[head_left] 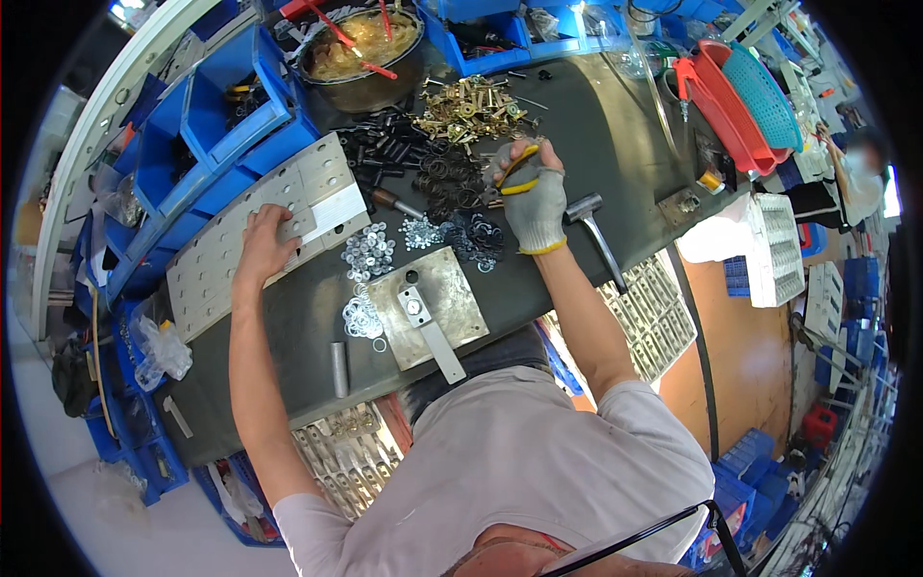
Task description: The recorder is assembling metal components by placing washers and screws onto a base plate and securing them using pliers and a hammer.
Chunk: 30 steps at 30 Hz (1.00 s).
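Note:
My left hand [263,244] is bare, its thumb and fingers apart on the rows of pale metal plates with holes [226,260]. My right hand [535,207] wears a grey knit glove with a yellow cuff. It is closed round yellow-handled pliers [520,185], whose jaws I cannot make out, just above dark springs [449,178] and brassy bolts [471,109]. Between my arms a square steel plate [461,288] lies flat, and on it sits a small block with a flat bar [440,348]. A metal hammer [601,240] rests by my right wrist.
Silver nuts [369,252], flat washers [361,315] and dark rings [473,238] lie in heaps. A metal cylinder [339,369] stands near the front edge. Blue bins [216,111] line the left; a pot [361,91] sits behind. Red and green baskets [716,106] stand right.

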Available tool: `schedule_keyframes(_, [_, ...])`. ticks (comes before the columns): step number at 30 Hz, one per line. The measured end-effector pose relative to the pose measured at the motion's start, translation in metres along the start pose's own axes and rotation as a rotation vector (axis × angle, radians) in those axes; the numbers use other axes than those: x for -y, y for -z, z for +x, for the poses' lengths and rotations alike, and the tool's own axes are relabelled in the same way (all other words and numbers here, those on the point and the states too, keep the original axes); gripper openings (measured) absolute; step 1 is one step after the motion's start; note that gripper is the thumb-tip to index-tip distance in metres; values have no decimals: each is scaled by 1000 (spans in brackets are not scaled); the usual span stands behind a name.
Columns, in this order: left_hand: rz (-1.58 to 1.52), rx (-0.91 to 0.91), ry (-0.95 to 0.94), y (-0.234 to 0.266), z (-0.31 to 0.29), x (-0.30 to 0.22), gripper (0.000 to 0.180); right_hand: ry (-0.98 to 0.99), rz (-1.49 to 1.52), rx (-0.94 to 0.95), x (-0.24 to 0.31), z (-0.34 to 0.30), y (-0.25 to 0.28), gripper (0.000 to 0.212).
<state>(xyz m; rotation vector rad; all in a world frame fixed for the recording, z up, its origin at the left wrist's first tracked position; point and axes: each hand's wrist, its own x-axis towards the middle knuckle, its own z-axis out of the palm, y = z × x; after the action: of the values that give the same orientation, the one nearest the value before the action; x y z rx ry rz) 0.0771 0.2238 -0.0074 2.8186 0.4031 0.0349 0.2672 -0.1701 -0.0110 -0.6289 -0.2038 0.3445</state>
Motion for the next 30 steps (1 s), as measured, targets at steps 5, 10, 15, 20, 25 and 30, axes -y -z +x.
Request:
schedule_keyframes(5, [-26,-4,-1,2,1,1,47,-38,-70,-72,35,-48,-3,42])
schedule_keyframes(10, [-8,18,-33,0,8,7,48,-382,-901,-346,57,-61,4,36])
schedule_keyframes(15, [-6,83,-26,-1,15,5,50,-197,-482,-433,38,-39,33,38])
schedule_keyframes(20, [-31,66,3,-1,10,-4,50,-1,-290,-217,52,-72,42,58])
schedule_keyframes(25, [6,102,-26,1,12,2,48,224,-351,-291,38,-106,43,47])
schedule_keyframes(30, [-398,3,77,15,-13,-4,48,337,-367,-377,32,-110,25,41])
